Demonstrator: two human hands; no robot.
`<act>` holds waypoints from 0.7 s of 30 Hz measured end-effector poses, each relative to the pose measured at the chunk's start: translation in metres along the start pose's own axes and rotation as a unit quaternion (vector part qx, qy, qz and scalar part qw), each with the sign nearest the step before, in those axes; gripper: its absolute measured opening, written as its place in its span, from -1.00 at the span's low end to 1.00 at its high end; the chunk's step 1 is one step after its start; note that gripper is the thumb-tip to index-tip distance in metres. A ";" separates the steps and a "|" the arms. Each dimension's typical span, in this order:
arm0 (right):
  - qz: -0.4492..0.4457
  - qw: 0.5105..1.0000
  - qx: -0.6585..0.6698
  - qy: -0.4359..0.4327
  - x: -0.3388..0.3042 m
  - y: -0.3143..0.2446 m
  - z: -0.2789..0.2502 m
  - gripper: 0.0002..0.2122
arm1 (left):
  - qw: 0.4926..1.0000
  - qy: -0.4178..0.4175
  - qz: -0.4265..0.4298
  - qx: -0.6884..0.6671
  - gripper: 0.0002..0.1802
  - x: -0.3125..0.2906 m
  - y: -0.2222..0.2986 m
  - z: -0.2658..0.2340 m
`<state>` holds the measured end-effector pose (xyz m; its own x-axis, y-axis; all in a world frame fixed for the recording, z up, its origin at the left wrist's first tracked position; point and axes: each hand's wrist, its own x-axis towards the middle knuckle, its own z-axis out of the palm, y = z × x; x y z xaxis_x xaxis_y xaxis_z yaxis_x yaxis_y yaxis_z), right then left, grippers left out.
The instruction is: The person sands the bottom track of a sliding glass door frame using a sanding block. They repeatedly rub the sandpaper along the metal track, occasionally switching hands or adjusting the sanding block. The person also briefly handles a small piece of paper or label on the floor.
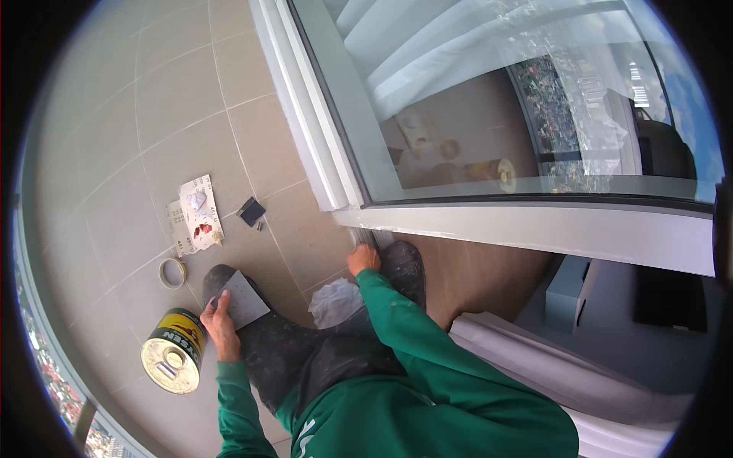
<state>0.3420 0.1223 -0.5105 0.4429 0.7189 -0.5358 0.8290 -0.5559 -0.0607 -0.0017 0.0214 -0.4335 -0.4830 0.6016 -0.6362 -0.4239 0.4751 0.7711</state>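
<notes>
1. Fingers of the left hand [221, 324] pinch the edge of a grey sheet [246, 299] over the left leg.
2. The right hand [364, 261] is curled at the lower corner of the white frame [534, 227]; whether its fingers clasp anything, I cannot tell.
3. Surface work at that corner seems in hand.
4. The next move probably calls for light, even pressure, clear of the white cloth [336, 302].
</notes>
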 end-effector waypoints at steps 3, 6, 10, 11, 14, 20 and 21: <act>0.018 0.999 -0.051 -0.010 0.031 0.022 -0.005 -0.73 | 1.000 -0.025 -0.002 0.010 -0.81 -0.001 0.001 0.003; -0.006 0.997 -0.073 0.021 0.036 0.023 -0.004 -0.74 | 1.000 -0.015 -0.001 0.007 -0.81 -0.001 0.000 0.002; -0.070 0.994 -0.086 -0.012 0.028 0.027 0.003 -0.74 | 1.000 -0.008 0.004 0.018 -0.81 0.002 -0.002 0.006; -0.062 0.995 -0.079 -0.002 0.025 0.026 0.003 -0.74 | 1.000 -0.006 0.001 0.019 -0.81 0.001 -0.002 0.006; -0.039 0.996 -0.076 0.014 0.027 0.023 -0.005 -0.76 | 1.000 -0.017 0.004 0.021 -0.80 0.003 -0.004 0.002; -0.068 0.994 -0.088 -0.025 0.018 0.016 -0.005 -0.76 | 1.000 -0.008 -0.004 0.018 -0.77 0.004 -0.004 0.004; -0.061 0.995 -0.079 -0.018 0.016 0.013 -0.008 -0.76 | 1.000 -0.005 -0.005 0.019 -0.76 0.004 -0.005 0.003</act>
<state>0.3626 0.1295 -0.5132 0.3259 0.7594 -0.5630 0.9202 -0.3914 0.0049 0.0005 0.0231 -0.4402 -0.4720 0.6025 -0.6436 -0.3991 0.5049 0.7654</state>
